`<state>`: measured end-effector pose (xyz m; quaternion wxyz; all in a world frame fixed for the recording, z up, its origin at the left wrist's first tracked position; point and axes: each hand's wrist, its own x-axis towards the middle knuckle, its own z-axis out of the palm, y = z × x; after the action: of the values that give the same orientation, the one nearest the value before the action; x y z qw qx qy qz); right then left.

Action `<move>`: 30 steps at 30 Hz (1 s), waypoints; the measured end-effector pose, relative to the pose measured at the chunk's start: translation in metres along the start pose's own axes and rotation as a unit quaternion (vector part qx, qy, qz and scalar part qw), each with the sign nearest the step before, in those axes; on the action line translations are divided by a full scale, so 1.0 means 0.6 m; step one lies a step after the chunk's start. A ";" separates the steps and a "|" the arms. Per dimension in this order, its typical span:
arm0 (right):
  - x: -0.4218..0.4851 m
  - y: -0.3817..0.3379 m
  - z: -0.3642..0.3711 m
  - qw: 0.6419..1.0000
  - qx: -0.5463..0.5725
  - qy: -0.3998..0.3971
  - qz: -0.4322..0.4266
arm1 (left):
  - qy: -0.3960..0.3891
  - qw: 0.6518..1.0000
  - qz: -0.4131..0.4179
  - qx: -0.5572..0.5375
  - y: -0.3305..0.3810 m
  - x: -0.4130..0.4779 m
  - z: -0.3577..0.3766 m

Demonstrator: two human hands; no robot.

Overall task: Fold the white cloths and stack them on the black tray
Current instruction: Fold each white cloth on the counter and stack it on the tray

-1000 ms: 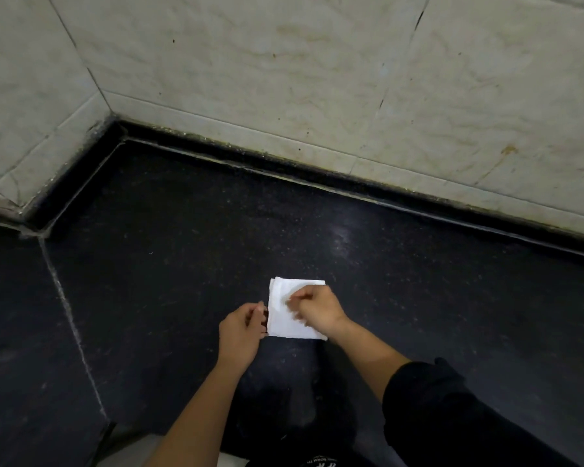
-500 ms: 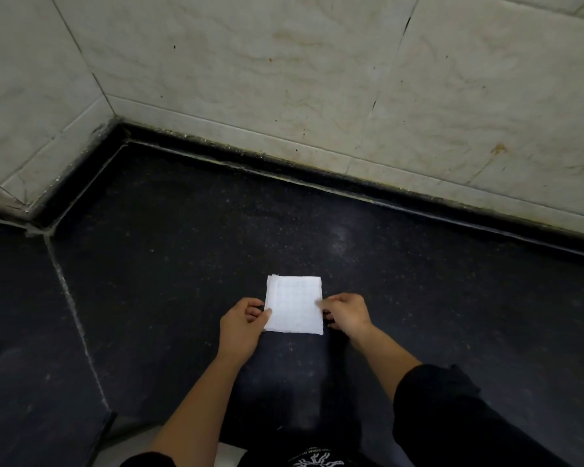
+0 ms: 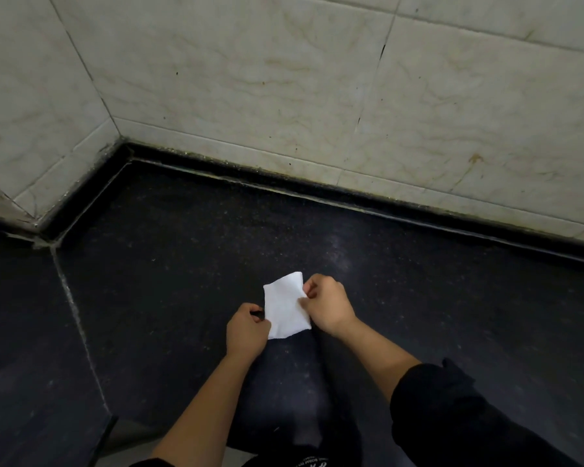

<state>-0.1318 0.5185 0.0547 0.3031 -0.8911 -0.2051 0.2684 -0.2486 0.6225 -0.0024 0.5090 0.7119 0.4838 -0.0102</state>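
Well out from the tiled wall (image 3: 284,96), over the dark tabletop (image 3: 452,298), a small folded white cloth (image 3: 285,306) is held between both hands. Left hand (image 3: 246,332): fingers curled, pinching the cloth's corner on the side away from the wall. Right hand (image 3: 327,308): thumb and fingers pinching the edge nearer the wall. The cloth sits skewed to the wall line; whether it rests flat or is lifted cannot be told. No black tray can be made out against the dark surface.

Assessment: a last fold or squaring-up appears to be in hand. Recommended: match the corners before pressing, keep both pinches at the edges so the layers do not slide, smooth the crease flat, then carry the cloth level to the tray.
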 end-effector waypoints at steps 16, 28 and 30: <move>-0.023 0.007 -0.048 0.988 0.152 -0.015 0.027 | -0.226 0.865 -0.222 -0.390 0.019 -0.011 -0.014; -0.103 0.129 -0.110 0.919 0.358 0.020 0.164 | -0.323 0.875 -0.132 -0.336 0.088 -0.055 0.051; -0.125 0.157 -0.135 0.909 0.380 0.031 0.171 | -0.340 0.884 -0.111 -0.302 0.109 -0.071 0.076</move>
<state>-0.1217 0.3752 0.0743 0.5741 -0.7377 0.0775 0.3465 -0.2037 0.5590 0.0441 0.8283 0.4181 0.3364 -0.1609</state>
